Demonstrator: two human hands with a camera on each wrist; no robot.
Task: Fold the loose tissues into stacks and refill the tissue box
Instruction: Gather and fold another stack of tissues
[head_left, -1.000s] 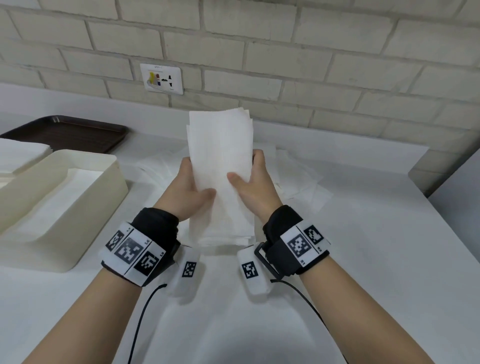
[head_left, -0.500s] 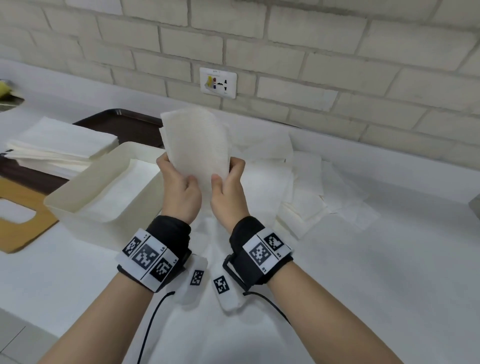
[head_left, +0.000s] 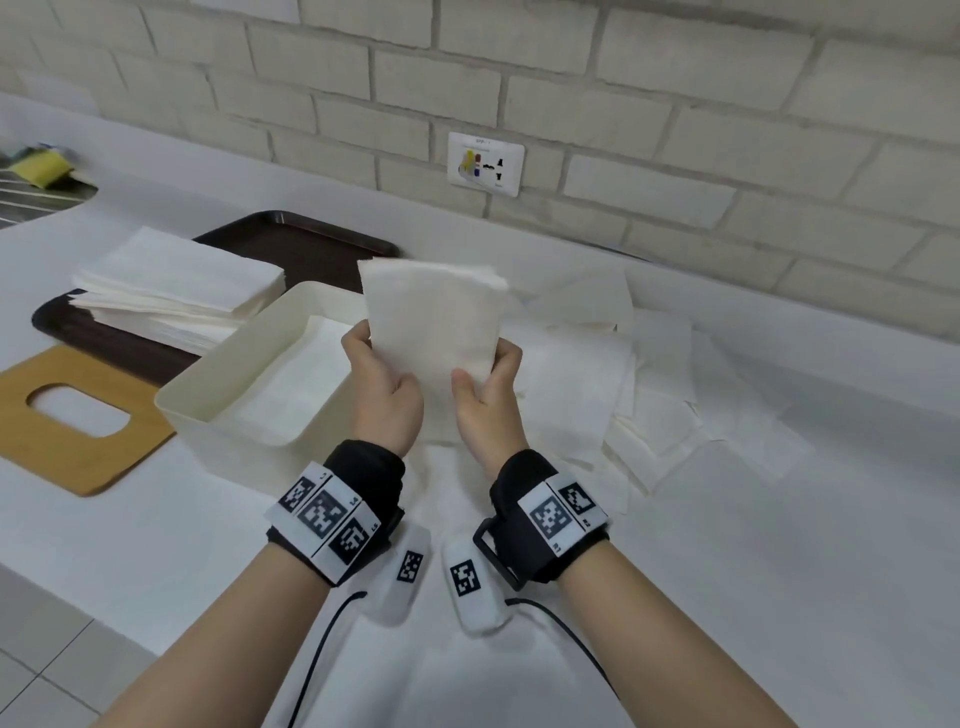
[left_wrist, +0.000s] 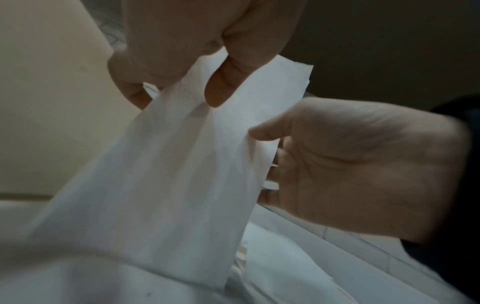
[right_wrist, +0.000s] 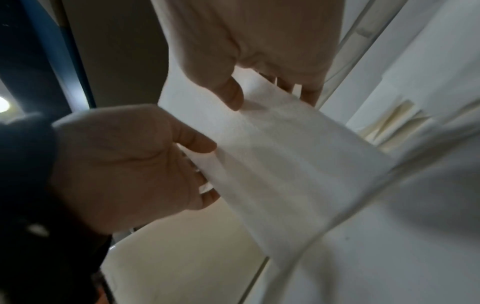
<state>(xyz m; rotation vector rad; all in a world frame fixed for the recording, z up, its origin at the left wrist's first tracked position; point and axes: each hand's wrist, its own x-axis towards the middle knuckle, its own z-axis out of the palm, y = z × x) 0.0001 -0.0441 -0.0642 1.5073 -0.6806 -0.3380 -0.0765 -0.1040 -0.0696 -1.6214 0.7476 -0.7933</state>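
Note:
Both hands hold a folded stack of white tissues (head_left: 434, 317) upright above the counter, beside the right end of the cream tissue box (head_left: 228, 374). My left hand (head_left: 384, 384) grips the stack's left edge, thumb in front. My right hand (head_left: 485, 389) grips its right edge the same way. The left wrist view shows the stack (left_wrist: 166, 185) pinched by the left hand (left_wrist: 202, 82), with the right hand (left_wrist: 350, 164) alongside. In the right wrist view the stack (right_wrist: 280, 164) runs between the right hand (right_wrist: 259, 82) and the left hand (right_wrist: 135, 162). The box stands open with tissues lying flat inside.
Loose tissues (head_left: 660, 395) lie spread on the counter to the right. A tall tissue stack (head_left: 171, 291) sits on a dark tray (head_left: 291, 244) behind the box. The wooden lid (head_left: 78, 421) with an oval slot lies at the left. A wall socket (head_left: 485, 163) is behind.
Both hands have carried the folded stack leftward from the loose tissue pile to the box's right end. The grip on both edges is unchanged.

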